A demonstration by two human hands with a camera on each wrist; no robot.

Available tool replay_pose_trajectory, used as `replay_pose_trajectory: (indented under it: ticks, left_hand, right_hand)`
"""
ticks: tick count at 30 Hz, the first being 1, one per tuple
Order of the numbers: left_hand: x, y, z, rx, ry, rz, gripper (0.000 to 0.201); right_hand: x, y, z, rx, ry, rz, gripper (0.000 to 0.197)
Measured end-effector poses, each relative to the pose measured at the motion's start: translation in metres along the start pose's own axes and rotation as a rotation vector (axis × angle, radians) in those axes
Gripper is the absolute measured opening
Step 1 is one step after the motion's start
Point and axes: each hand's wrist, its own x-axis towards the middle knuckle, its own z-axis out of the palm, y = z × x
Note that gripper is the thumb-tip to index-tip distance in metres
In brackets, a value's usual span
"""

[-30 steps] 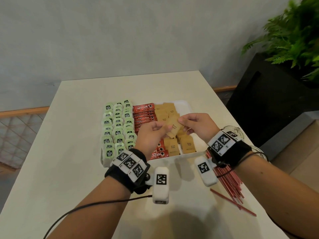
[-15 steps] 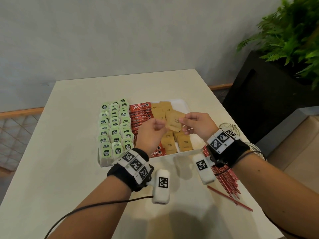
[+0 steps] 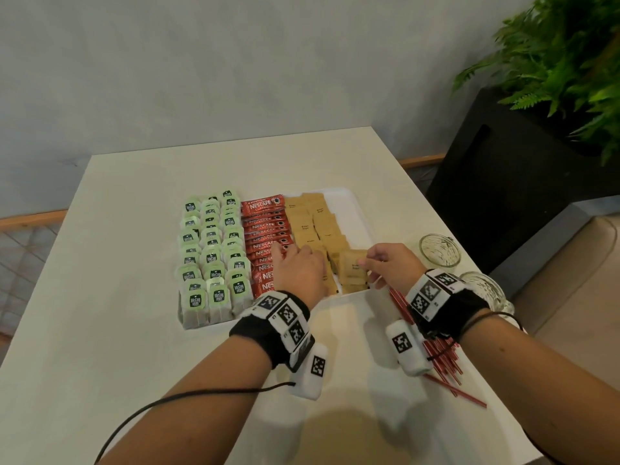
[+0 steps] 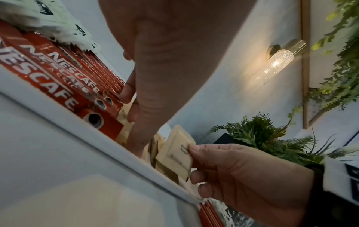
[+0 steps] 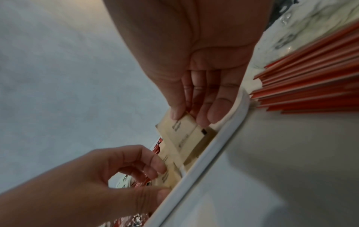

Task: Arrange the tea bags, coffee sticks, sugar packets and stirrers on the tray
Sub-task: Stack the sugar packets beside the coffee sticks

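Both hands are shown lowered onto the near end of the white rectangular plastic tray [image 3: 360,209], whereas half a second earlier they were held above it with a packet raised between them. A tan paper brown-sugar packet [image 3: 353,266] is pinched at its right edge between thumb and fingers of the right hand [image 3: 391,265]; it is now set down, tilted, on the nearest packets of the right-hand sugar column, close to the tray's near rim. The left hand [image 3: 300,271] has been released from that packet and is laid, fingers loosely curled, over the near end of the left sugar column, its fingertips touching the packets beside the red foil coffee sticks [image 3: 265,226]; whether anything is gripped by it cannot be told.

The tray's contents are seen in the same order as before: pale green tea bags [image 3: 214,250] in three columns at the left, the coffee sticks in the middle, the remaining tan sugar packets [image 3: 313,223] to their right, and a bare strip at the far right. The bundle of thin red plastic stirrers [image 3: 443,354] is still left on the cream tabletop [image 3: 100,297], off the tray's near right corner and partly hidden beneath the right wrist. Two clear ribbed glass cups [image 3: 437,251] are seen standing at the tabletop's right edge.
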Motion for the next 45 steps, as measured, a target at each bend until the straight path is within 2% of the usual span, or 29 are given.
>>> replay_pose_trajectory:
  ticks: [4,8,15,18,22,25,30,42,45]
  left_hand:
    - [0.004,-0.002,-0.001,-0.005,0.007,0.002,0.027]
    - [0.004,-0.012,-0.007,-0.090,0.038,-0.026,0.014]
    - [-0.007,-0.021,-0.008,-0.112,0.096,-0.067,0.019]
    - [-0.010,-0.017,-0.005,-0.105,0.109,-0.042,0.029]
    - [-0.009,-0.013,-0.005,-0.090,0.048,-0.011,0.040]
    - [-0.009,-0.010,-0.006,-0.059,0.022,0.006,0.041]
    - [-0.011,-0.008,-0.006,0.011,0.045,0.004,0.039]
    - [-0.012,-0.009,-0.005,0.021,0.035,0.034,0.044]
    - [-0.011,-0.009,-0.011,0.024,0.032,0.043,0.045]
  right_hand:
    - [-0.003,-0.003,0.006,-0.058,-0.047,-0.013,0.017]
    - [-0.002,-0.006,0.016,-0.170,-0.072,-0.032,0.019]
    - [0.000,-0.015,0.035,-0.325,-0.040,-0.071,0.021]
    - [0.000,-0.015,0.034,-0.314,0.039,-0.062,0.026]
    - [0.001,-0.015,0.020,-0.301,0.172,-0.015,0.040]
    - [0.002,-0.013,0.014,-0.386,0.108,0.067,0.057]
    - [0.001,-0.011,0.018,-0.405,0.049,0.044,0.051]
    - [0.014,-0.022,0.013,-0.480,-0.025,-0.007,0.061]
    - [0.009,-0.027,0.007,-0.477,0.022,-0.038,0.059]
